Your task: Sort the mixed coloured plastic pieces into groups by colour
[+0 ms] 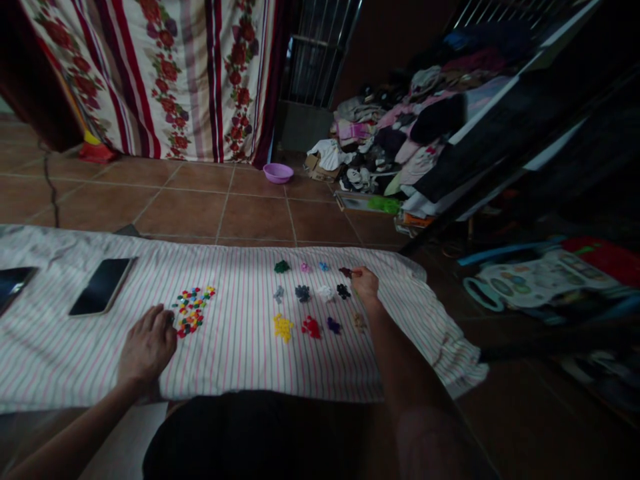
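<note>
Phone (101,287) sits off to the left on the striped cloth (240,360), and the right forearm (393,353) runs close by the tan pile (359,323). The right hand (366,283) has its fingers bunched at the edge of the dark maroon pile (345,272), can't tell if they're pinching anything; left hand (149,341) is loosely curled beside the multicoloured pieces (194,311), can't tell if it's holding one either.

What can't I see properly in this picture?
In the head view:
What's under the left hand: the hand itself hides it.
Whether the right hand pinches anything from the dark brown pile: too small.
The leftmost dark-screened device: left edge cuts it.
The multicolored pieces' exact shapes: too small.
</note>
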A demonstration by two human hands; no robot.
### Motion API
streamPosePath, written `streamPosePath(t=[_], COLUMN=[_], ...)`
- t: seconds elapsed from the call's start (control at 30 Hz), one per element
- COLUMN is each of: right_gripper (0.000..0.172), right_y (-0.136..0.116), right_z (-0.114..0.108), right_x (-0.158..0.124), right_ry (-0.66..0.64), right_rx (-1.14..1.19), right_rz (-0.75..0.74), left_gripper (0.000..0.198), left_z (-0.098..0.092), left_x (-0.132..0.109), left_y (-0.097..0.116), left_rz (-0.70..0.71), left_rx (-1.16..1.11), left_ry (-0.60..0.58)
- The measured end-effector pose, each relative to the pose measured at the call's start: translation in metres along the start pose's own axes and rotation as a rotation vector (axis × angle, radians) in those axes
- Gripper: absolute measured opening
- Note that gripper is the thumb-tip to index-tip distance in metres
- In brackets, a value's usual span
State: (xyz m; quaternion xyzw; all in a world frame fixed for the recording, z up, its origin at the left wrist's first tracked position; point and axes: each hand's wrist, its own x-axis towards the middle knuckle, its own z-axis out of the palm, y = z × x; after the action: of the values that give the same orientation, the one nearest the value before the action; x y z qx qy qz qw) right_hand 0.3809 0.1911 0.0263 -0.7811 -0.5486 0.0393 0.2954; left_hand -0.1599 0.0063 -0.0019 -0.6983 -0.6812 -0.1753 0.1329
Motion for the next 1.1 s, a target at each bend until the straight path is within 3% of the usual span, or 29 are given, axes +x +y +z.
streamPosePath(t=[0.43, 0.73, 0.93, 1.1], right_gripper=[0.032, 0.031, 0.033, 0.032], right_y=[-0.007, -0.023, -0.073, -0.139], right_z=[-0.005, -0.020, -0.011, 0.014], right_x=[0.000, -0.013, -0.049, -0.119], right_ry=[-0.045, 0.040, 0.012, -0.164], right_rx=[-0.050, 0.037, 0.258, 0.476], right_rz=[0.049, 0.005, -0.226, -0.471], left_gripper=[0.032, 0.034, 0.032, 0.031], left_z=[-0.002, -0.002, -0.003, -0.004], left_x=[0.000, 0.001, 0.003, 0.005], left_y=[0.002, 0.004, 0.006, 0.009], left_rz=[-0.029, -0.059, -0.081, -0.127], left_rx=[-0.025, -0.073, -0.088, -0.092], left_ry=[0.010, -0.001, -0.001, -0.036])
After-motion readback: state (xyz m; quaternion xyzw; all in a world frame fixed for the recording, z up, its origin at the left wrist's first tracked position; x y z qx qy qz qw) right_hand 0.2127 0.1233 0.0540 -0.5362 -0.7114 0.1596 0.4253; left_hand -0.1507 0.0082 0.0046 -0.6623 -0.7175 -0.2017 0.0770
